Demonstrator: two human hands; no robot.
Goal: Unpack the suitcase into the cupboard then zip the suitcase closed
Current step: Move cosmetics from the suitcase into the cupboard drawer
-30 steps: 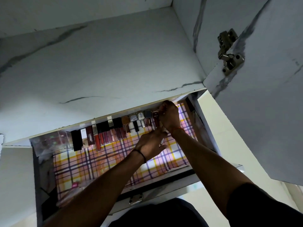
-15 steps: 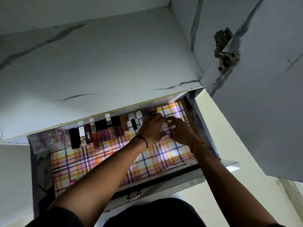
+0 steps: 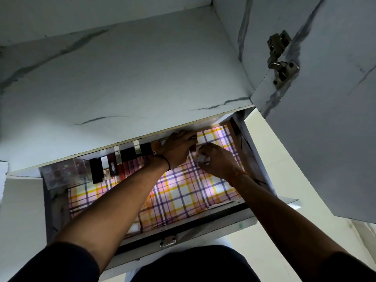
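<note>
At the far left of the cupboard drawer (image 3: 247, 222) stands a clear plastic box (image 3: 65, 173). Next to it runs a row of lipsticks and small bottles (image 3: 122, 163) along the back edge, standing on the checked liner (image 3: 183, 192). I judge the unpacking well along, since the row already reaches most of the way across. The right end of the drawer has bare liner, so there is room for more. The suitcase is not in view, so I cannot tell what is left in it, and zipping it shut is not yet done.

My left hand (image 3: 179, 148) lies at the right end of the row, fingers curled down over the last pieces; whether they grip one or only steady them I cannot tell. Just beside it, my right hand (image 3: 217, 160) pinches a small pale item (image 3: 202, 159), fingers bent round it, close to the back edge. It looks set to join the row. Further right, the cupboard door (image 3: 325, 119) hangs open on its hinge (image 3: 281, 58).
</note>
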